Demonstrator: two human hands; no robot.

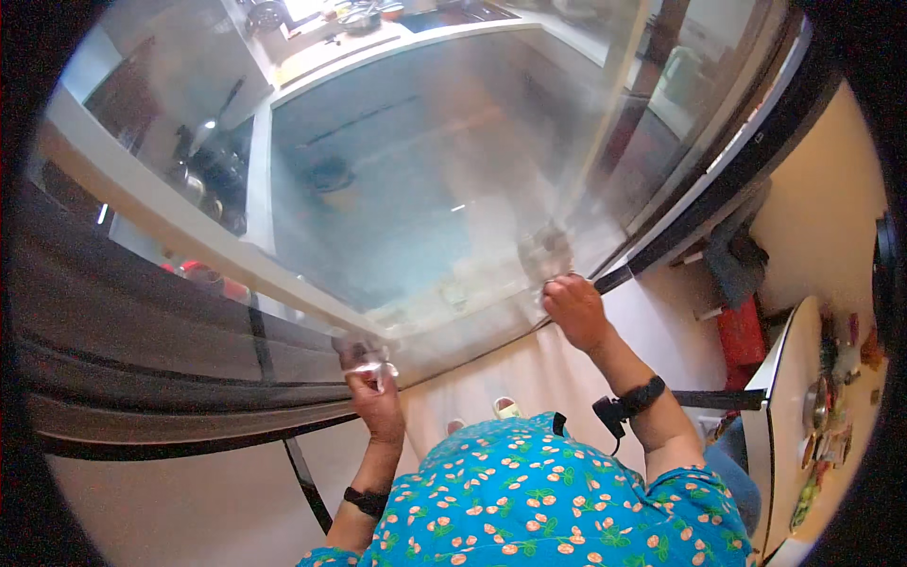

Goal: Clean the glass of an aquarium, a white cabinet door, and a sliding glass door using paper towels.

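A large glass pane (397, 177) with smeary reflections stands before me, and a kitchen shows through it. My left hand (375, 400) is at the lower left of the pane, its fingers closed on a small white cloth or tissue (379, 370). At the pane's lower right, my right hand (575, 308) is up against the glass with its fingers curled. Something pale shows at its fingertips, but I cannot tell what it is. Both hands have reflections in the glass beside them.
A dark frame (737, 177) edges the glass on the right. On the right stands a round-edged table (786, 354) bearing several small items, with a red object (740, 333) beside it. A dark bar (308, 485) slants at the lower left. My slippered feet (506, 407) are below.
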